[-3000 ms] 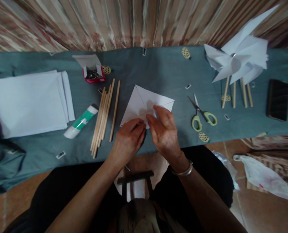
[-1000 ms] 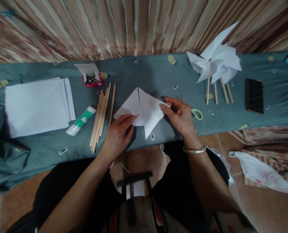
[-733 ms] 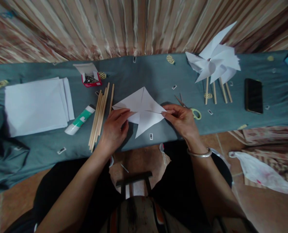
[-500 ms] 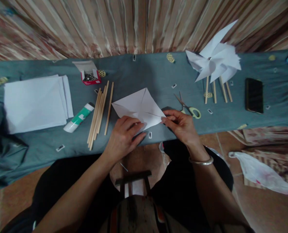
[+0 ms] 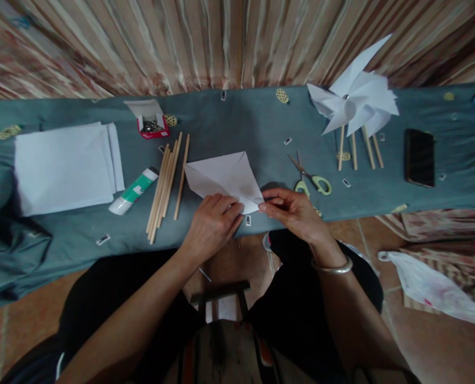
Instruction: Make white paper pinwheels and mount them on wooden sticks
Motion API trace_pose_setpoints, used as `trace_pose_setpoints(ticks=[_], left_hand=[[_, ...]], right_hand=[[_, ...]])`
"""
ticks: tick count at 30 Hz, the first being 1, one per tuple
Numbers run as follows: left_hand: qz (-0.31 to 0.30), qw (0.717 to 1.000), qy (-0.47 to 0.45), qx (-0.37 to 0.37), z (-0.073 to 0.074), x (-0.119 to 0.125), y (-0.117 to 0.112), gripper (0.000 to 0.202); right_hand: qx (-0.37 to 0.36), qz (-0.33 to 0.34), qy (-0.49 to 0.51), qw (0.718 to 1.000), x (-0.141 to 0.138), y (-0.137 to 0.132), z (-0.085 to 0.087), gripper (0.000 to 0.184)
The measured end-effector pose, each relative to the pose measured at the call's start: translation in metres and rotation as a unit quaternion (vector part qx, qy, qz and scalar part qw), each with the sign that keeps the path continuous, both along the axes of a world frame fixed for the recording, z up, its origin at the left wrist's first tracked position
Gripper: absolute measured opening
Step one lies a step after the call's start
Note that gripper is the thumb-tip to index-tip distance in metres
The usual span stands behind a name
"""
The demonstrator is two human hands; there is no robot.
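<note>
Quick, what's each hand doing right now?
Left hand: touching the white paper's near edge; grip can't be told.
Right hand: closed, pinching the paper's right corner.

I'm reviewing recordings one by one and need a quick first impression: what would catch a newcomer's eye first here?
Probably the white paper pinwheels on wooden sticks, at the upper right of the picture. Next, the white paper near the middle, with the left hand at its near edge and the right hand at its right corner.

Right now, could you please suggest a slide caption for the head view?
Left hand touching and right hand pinching a white paper sheet between wooden sticks and green-handled scissors.
</note>
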State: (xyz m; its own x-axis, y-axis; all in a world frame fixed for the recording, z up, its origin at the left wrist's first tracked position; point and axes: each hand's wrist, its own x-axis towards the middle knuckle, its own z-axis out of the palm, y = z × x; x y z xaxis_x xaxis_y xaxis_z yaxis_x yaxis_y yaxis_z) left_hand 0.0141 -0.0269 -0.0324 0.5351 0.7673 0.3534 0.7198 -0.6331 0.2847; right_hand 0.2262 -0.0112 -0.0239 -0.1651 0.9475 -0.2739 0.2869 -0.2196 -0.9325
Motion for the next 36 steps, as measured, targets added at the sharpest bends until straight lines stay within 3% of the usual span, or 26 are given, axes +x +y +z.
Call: trace_pose_setpoints(ticks=[4,8,15,18,21,23,28,32,36], left_hand=[[-0.013,1.0,-0.006,-0.001,-0.002,0.0,-0.001,0.018],[-0.026,1.0,-0.012,0.011,-0.003,-0.002,-0.002,0.017],[-0.043,0.998,-0.044,0.024,-0.001,-0.006,-0.008,0.014],[-0.046,0.997,-0.057,-0.001,-0.002,-0.007,-0.011,0.015],[-0.041,0.997,-0.068,-0.017,-0.004,-0.007,-0.012,0.016],[-0.035,0.996,-0.076,-0.023,-0.006,-0.007,-0.011,0.016],[-0.02,0.993,-0.101,-0.057,-0.008,-0.007,-0.008,0.016],[-0.014,0.991,-0.109,-0.071,-0.008,-0.006,-0.007,0.017],[0.007,0.991,-0.12,-0.065,-0.007,-0.006,-0.007,0.018]], right_hand=[[0.085,-0.063,-0.084,0.991,-0.008,0.018,-0.007,0.029],[0.101,-0.071,-0.079,0.989,-0.018,0.033,-0.012,0.031],[0.031,-0.077,0.018,0.996,-0.007,-0.001,-0.005,0.033],[0.048,-0.086,-0.077,0.992,0.002,-0.014,0.004,0.035],[0.138,-0.111,-0.238,0.955,0.005,-0.019,0.014,0.027],[0.208,-0.087,-0.274,0.935,0.004,-0.021,0.019,0.019],[0.251,0.083,-0.184,0.947,-0.008,-0.024,0.016,0.022],[0.238,0.069,-0.13,0.96,-0.017,-0.02,0.007,0.01],[0.24,0.024,-0.157,0.958,-0.024,-0.015,0.001,0.006]])
